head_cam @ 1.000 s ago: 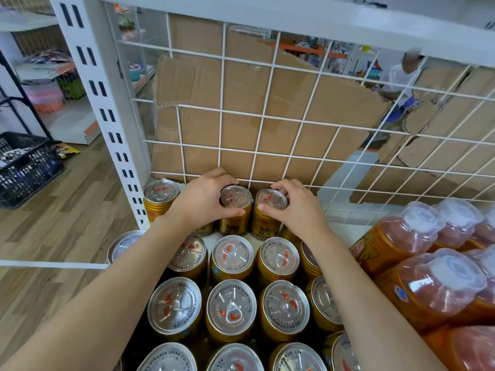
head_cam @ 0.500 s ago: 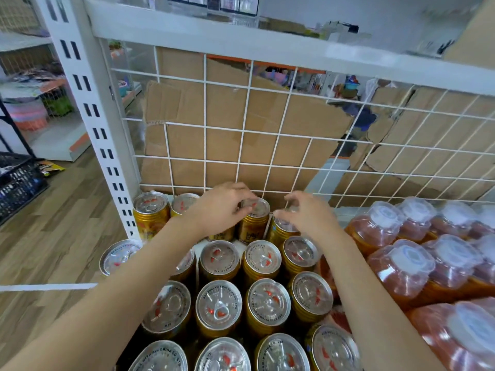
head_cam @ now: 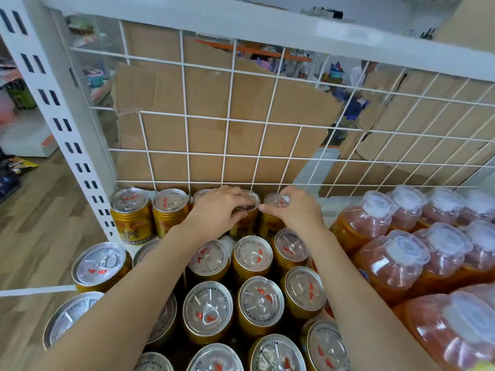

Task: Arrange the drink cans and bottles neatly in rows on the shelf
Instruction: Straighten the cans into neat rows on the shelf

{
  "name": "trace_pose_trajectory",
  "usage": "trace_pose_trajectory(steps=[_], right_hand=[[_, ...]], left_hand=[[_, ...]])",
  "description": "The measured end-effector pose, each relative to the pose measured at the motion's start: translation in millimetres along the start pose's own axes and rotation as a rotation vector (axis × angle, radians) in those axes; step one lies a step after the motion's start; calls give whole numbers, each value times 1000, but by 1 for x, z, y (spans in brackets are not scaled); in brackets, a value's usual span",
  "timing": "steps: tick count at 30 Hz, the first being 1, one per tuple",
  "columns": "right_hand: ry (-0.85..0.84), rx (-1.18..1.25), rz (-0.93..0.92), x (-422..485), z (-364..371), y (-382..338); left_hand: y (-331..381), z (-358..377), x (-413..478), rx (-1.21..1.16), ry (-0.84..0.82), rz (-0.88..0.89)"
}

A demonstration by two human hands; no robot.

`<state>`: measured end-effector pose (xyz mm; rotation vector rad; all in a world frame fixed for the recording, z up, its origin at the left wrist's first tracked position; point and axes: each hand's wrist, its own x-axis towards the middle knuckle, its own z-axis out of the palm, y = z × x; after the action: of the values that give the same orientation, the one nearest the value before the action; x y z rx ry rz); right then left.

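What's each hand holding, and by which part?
Left hand grips a gold metal drink can by its silver top rim; right hand grips the neighbouring gold can the same way.

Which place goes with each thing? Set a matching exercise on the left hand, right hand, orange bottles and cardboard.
Things: 1 left hand; 2 right hand; 3 orange bottles; 4 cardboard.
Places: A behind the wire grid; B holding the back-row can nearest the bottles; C right of the gold cans; D holding the neighbouring can to its left.
Pairs: 1-D; 2-B; 3-C; 4-A.
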<state>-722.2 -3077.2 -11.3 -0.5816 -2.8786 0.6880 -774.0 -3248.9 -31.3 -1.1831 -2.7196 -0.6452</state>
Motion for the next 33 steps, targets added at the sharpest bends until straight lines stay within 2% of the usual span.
trace_pose_trajectory(steps=[6,11,22,26,33], right_hand=[[-97,119,-40,6,-5,10],[-30,228,-21,9,1,10],[-29,237,-17,6,0,8],[-129,150,40,-3,-8,4],[-434,73,46,-43,-33,3]], left_hand=[[-2,2,0,-32,9,-8],[-2,2,0,-36,24,-22],[0,2,-2,-22,15,-49],[-2,3,-2,-30,11,-46],[-3,3,-1,-49,0,-55]])
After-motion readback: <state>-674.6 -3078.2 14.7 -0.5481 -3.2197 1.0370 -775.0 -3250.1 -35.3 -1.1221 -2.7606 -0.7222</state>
